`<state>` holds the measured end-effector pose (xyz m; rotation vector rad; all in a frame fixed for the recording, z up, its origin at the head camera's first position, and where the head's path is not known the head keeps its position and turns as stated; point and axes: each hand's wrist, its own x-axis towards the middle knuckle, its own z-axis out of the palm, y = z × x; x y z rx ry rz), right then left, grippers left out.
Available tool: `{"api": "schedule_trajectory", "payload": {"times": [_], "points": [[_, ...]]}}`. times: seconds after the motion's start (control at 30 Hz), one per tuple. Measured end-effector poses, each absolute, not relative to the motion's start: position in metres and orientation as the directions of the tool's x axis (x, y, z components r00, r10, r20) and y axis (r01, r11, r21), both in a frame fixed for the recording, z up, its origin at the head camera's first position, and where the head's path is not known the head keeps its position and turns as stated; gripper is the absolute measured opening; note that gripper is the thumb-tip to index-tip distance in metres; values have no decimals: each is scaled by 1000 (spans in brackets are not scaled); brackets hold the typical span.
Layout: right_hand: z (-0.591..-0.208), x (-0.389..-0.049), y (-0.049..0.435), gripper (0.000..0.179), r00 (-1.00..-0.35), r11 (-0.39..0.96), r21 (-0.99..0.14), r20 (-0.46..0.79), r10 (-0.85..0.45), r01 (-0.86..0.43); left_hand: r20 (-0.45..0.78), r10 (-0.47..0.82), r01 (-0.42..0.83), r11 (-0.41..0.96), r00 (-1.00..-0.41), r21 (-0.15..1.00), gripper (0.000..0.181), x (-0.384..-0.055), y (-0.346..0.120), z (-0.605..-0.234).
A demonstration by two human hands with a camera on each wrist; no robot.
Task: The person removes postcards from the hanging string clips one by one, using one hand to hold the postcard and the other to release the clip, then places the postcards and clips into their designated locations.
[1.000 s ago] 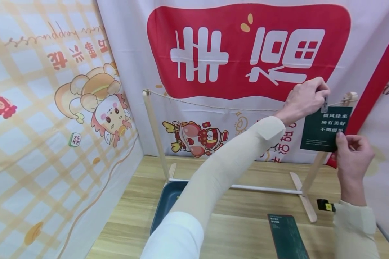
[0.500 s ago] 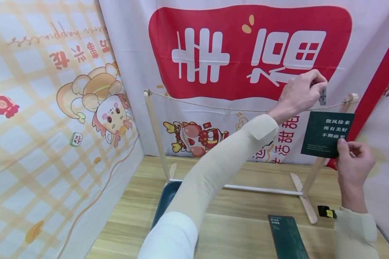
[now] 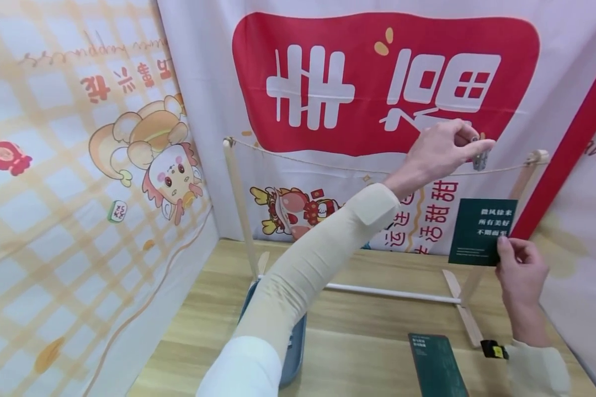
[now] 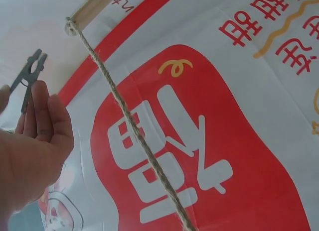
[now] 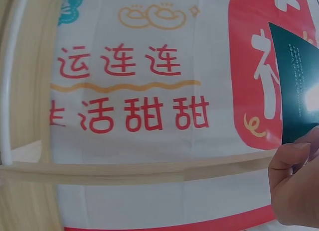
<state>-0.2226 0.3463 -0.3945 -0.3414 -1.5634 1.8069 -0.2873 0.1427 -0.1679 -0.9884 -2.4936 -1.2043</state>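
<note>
My left hand point(image 3: 439, 154) pinches a small grey clothespin point(image 3: 480, 160) close to the twine point(image 3: 323, 166), towards its right end. In the left wrist view the clothespin point(image 4: 30, 76) points upward from between thumb and fingers, beside the twine point(image 4: 134, 129). With thumb and fingers, my right hand point(image 3: 523, 275) grips the lower right corner of a dark green card point(image 3: 474, 226) printed with white characters. The card is upright, below the twine and in front of the right post point(image 3: 525, 179). Only part of the card point(image 5: 299, 86) shows in the right wrist view.
The twine spans two wooden posts, the left post point(image 3: 240, 209) among them, joined low down by a white rod point(image 3: 392, 292). Another green card point(image 3: 438, 364) lies on the wooden table point(image 3: 357, 353). A blue tray point(image 3: 295, 353) is partly hidden behind my left arm. Printed cloth hangs behind.
The green card and my right hand have moved down and slightly left, away from the twine. My left hand has shifted left with the clothespin, which has turned in its fingers.
</note>
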Motion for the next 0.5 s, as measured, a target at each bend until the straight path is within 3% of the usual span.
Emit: {"api": "schedule_trajectory", "payload": {"times": [0.13, 0.33, 0.5], "points": [[-402, -219, 347, 10, -723, 15, -950, 247, 646, -311, 438, 504, 653, 410, -744, 637, 26, -289, 135, -167], [-413, -211, 343, 9, -807, 86, -970, 239, 540, -229, 406, 497, 606, 354, -767, 712, 29, -291, 119, -171], [-420, -208, 343, 9, -844, 235, -952, 287, 453, -197, 392, 499, 570, 273, -773, 775, 32, -290, 103, -177]]}}
